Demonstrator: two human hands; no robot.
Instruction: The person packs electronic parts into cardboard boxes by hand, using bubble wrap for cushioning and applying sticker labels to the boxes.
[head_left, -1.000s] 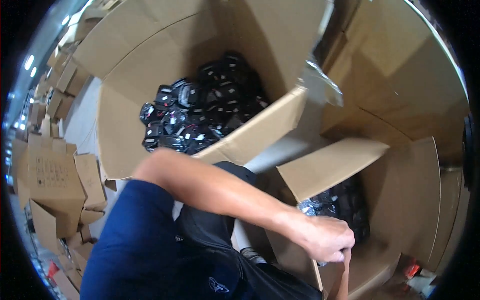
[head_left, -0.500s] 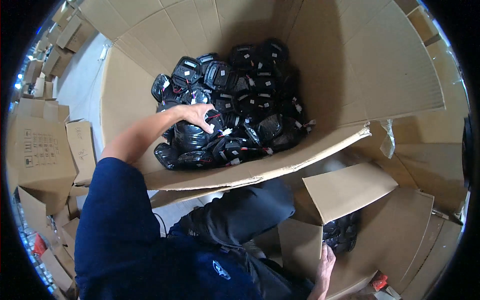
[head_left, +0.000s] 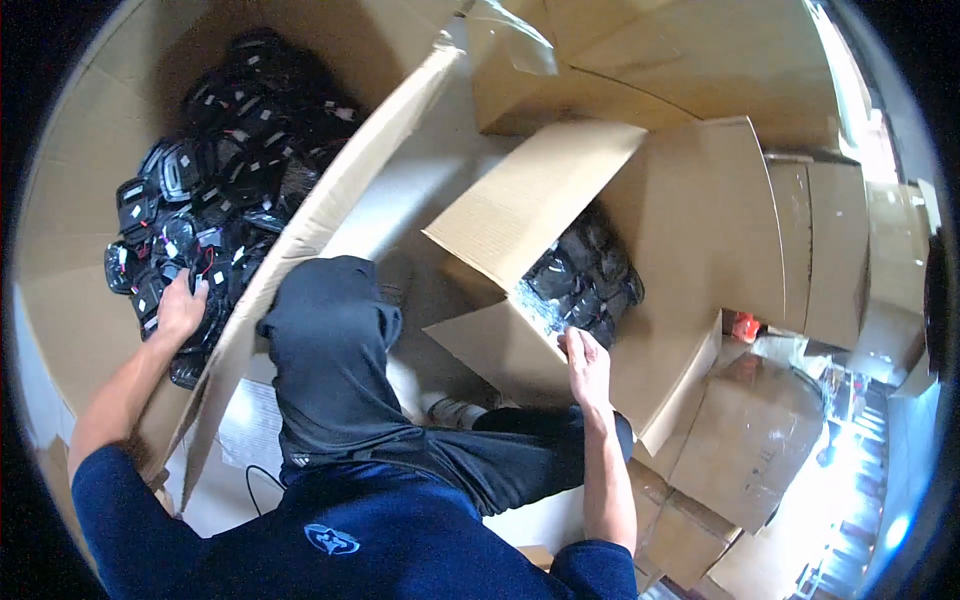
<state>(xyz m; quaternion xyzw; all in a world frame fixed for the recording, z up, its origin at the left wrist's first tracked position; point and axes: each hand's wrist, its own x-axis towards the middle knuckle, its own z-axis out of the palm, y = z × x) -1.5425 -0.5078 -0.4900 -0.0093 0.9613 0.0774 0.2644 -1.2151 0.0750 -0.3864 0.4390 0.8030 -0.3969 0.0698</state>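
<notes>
Inside a large cardboard box at the left lies a heap of black plastic units [head_left: 235, 165] in clear wrap, several with white connectors and thin coloured wires. My left hand [head_left: 180, 308] reaches onto the near part of this heap; its thumb and fingers are apart, touching the units. To the right stands a smaller open carton [head_left: 690, 240] holding several black wrapped units [head_left: 590, 275]. At this carton's near edge, beside a lowered flap [head_left: 485, 340], my right hand [head_left: 588, 362] has its fingers curled together. What they hold, if anything, is hidden.
The big box's near wall [head_left: 330, 190] rises between the heap and my bent knee [head_left: 330, 300]. Another carton flap [head_left: 540, 200] juts over the smaller carton's left side. More cartons [head_left: 750, 435] are stacked at the right. A printed sheet [head_left: 250, 425] lies on the floor.
The view has swung right, so the big box now sits at the left and the smaller carton nearer the middle. My left hand remains at the heap, my right at the smaller carton.
</notes>
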